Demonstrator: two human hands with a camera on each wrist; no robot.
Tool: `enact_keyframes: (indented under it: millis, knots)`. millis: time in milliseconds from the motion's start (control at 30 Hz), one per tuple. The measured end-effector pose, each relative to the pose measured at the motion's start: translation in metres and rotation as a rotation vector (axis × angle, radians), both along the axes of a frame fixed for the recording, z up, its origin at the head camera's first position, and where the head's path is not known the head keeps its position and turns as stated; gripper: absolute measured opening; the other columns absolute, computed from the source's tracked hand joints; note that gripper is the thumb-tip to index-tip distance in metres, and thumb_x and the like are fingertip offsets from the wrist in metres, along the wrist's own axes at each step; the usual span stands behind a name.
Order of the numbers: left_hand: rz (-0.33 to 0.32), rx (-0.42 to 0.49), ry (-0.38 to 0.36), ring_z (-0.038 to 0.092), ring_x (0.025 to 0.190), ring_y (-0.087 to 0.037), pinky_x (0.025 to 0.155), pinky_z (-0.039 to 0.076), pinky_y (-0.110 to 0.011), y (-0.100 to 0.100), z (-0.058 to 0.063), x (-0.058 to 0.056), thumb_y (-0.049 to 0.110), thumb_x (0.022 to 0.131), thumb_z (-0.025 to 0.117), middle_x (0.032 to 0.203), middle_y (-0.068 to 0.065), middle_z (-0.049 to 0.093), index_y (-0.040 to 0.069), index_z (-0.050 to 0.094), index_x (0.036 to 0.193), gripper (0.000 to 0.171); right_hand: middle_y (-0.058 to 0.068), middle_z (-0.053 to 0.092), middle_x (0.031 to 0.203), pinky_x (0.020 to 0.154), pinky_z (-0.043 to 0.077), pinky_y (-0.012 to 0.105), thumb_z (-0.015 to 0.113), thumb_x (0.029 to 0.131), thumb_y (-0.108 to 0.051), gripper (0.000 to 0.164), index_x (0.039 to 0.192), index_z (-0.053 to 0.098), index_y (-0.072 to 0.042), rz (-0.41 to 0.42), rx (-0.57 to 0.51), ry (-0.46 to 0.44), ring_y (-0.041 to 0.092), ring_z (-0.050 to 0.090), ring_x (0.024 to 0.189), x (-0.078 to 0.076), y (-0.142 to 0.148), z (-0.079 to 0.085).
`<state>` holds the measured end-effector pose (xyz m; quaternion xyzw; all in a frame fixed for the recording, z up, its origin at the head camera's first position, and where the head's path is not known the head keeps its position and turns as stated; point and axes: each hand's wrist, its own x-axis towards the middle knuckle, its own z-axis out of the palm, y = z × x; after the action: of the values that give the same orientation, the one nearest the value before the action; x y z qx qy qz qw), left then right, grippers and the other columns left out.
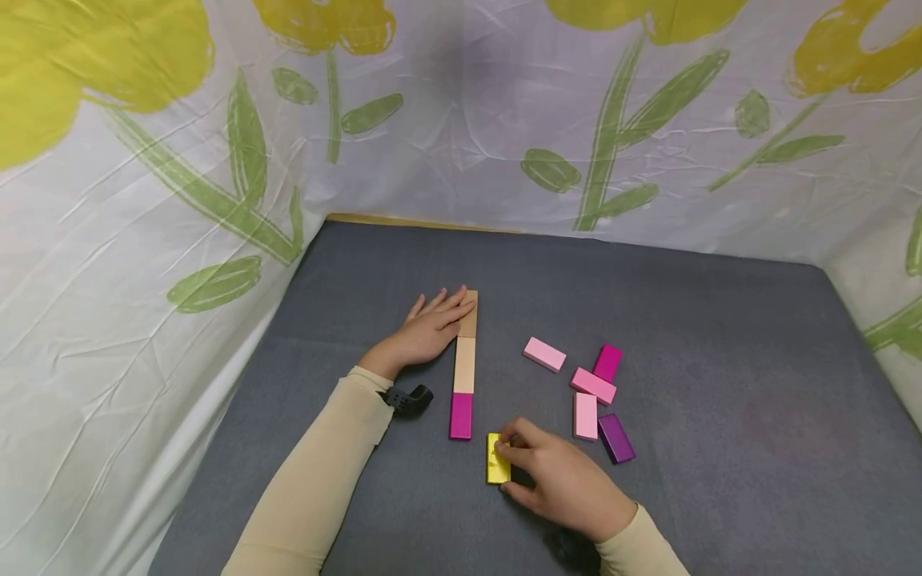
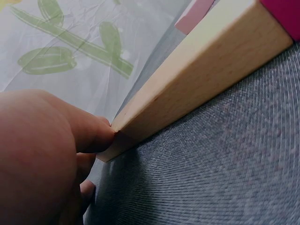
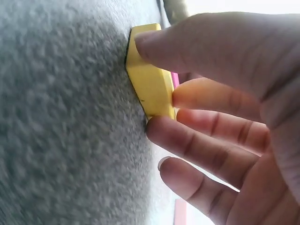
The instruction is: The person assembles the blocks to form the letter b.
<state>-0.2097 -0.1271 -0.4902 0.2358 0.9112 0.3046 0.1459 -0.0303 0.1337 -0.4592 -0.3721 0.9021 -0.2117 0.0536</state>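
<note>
A straight row of blocks lies end to end on the grey cloth: a tan block (image 1: 468,316) at the far end, a lighter beige block (image 1: 464,364) and a magenta block (image 1: 461,416) nearest. My left hand (image 1: 425,334) rests with extended fingers on the far tan block; in the left wrist view its fingers (image 2: 96,133) touch the wooden end. Just right of the row's near end, my right hand (image 1: 565,484) grips a yellow block (image 1: 493,470). The right wrist view shows the thumb on one side of the yellow block (image 3: 150,82) and fingertips at its other edges.
Loose blocks lie to the right: a light pink block (image 1: 544,354), a pink block (image 1: 593,386) against a magenta one (image 1: 608,362), another light pink block (image 1: 585,418) and a purple block (image 1: 616,439). A flower-printed white curtain (image 1: 461,144) borders the grey table (image 1: 720,384).
</note>
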Motion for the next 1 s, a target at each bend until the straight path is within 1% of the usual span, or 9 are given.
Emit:
enact_keyframes:
  millis: [133,233,433,500,600,700,800,1000]
  knots:
    - [0.003,0.0,-0.003,0.006,0.164,-0.031,0.129,-0.009,-0.055,0.0,0.001,-0.001,0.027,0.115,0.038,0.176,0.0,0.014,0.021,0.031,0.167,0.053,0.001,0.064,0.12,0.088,0.061,0.031,0.09,0.085,-0.023,0.041,0.12,0.08,-0.005,0.02,0.02,-0.005,0.013,0.069,0.101,0.001,-0.003,0.001]
    - [0.0,-0.001,-0.004,0.005,0.164,-0.031,0.129,-0.009,-0.055,0.001,0.0,-0.002,0.027,0.115,0.038,0.176,0.0,0.014,0.022,0.031,0.167,0.053,0.001,0.066,0.121,0.088,0.061,0.031,0.09,0.086,-0.023,0.038,0.119,0.08,-0.007,0.04,0.02,0.018,0.013,0.069,0.1,0.002,-0.004,0.001]
    - [0.0,0.006,-0.003,0.006,0.163,-0.031,0.129,-0.008,-0.056,0.0,-0.002,-0.003,0.027,0.115,0.038,0.176,0.0,0.015,0.021,0.031,0.167,0.052,-0.001,0.066,0.12,0.088,0.06,0.032,0.089,0.087,-0.021,0.034,0.118,0.081,-0.009,0.091,-0.017,0.08,0.014,0.07,0.1,0.003,-0.007,-0.003]
    - [0.001,0.005,-0.004,0.006,0.163,-0.031,0.129,-0.008,-0.056,0.0,-0.002,-0.003,0.027,0.115,0.038,0.176,0.0,0.015,0.021,0.031,0.167,0.052,-0.001,0.066,0.12,0.089,0.06,0.032,0.088,0.087,-0.021,0.034,0.119,0.081,-0.009,0.104,-0.016,0.083,0.014,0.07,0.101,0.004,-0.01,-0.003]
    - [-0.002,0.004,-0.006,0.005,0.163,-0.032,0.129,-0.008,-0.056,0.0,0.0,-0.002,0.027,0.115,0.038,0.176,-0.001,0.014,0.021,0.031,0.167,0.052,-0.001,0.067,0.121,0.091,0.06,0.032,0.088,0.089,-0.023,0.035,0.12,0.08,-0.009,0.12,-0.01,0.073,0.013,0.07,0.103,0.005,-0.014,-0.004]
    - [-0.002,0.003,-0.013,0.005,0.164,-0.031,0.129,-0.008,-0.055,0.0,0.002,-0.002,0.027,0.115,0.038,0.176,0.0,0.014,0.021,0.031,0.167,0.052,-0.001,0.067,0.121,0.093,0.059,0.032,0.087,0.089,-0.024,0.035,0.121,0.08,-0.01,0.134,-0.012,0.082,0.013,0.069,0.104,0.006,-0.018,-0.006]
    - [-0.001,0.004,-0.013,0.005,0.164,-0.031,0.129,-0.009,-0.055,0.0,0.001,-0.002,0.027,0.115,0.038,0.176,0.0,0.014,0.022,0.031,0.167,0.052,-0.001,0.066,0.123,0.095,0.059,0.032,0.086,0.091,-0.026,0.036,0.123,0.079,-0.011,0.14,-0.006,0.076,0.013,0.069,0.106,0.008,-0.021,-0.007]
    - [0.001,0.01,-0.009,0.004,0.164,-0.03,0.129,-0.01,-0.054,0.0,0.0,-0.002,0.026,0.115,0.039,0.176,0.0,0.014,0.022,0.031,0.167,0.052,-0.001,0.065,0.128,0.097,0.058,0.033,0.081,0.095,-0.023,0.038,0.13,0.076,-0.011,0.159,0.014,0.029,0.013,0.068,0.11,0.008,-0.025,-0.004]
